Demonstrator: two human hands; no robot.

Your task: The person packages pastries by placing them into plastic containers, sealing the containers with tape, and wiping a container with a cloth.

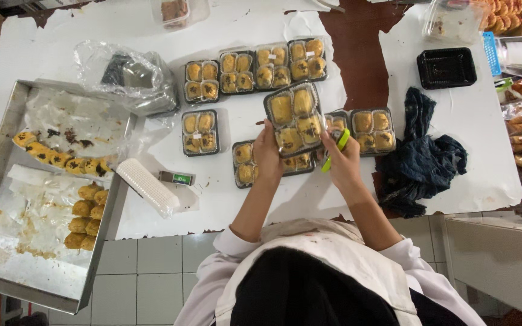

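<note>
Just above the frame's centre, a clear-lidded box of four pastries (pixel 295 116) is held up off the table, the left hand (pixel 266 151) wrapped around its near-left edge while the right hand (pixel 344 162) is closed on a small green tool (pixel 336 149) at its right edge. Best results are probably had if the box is kept level and the lid pressed flush before the tool is squeezed, so nothing inside gets squashed. The other filled boxes (pixel 255 67) sit in rows above and beside it.

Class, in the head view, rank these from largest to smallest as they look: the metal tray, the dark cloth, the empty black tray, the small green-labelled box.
1. Metal tray
2. Dark cloth
3. Empty black tray
4. Small green-labelled box

All lie on the table at similar distance, so the order looks safe.
</note>
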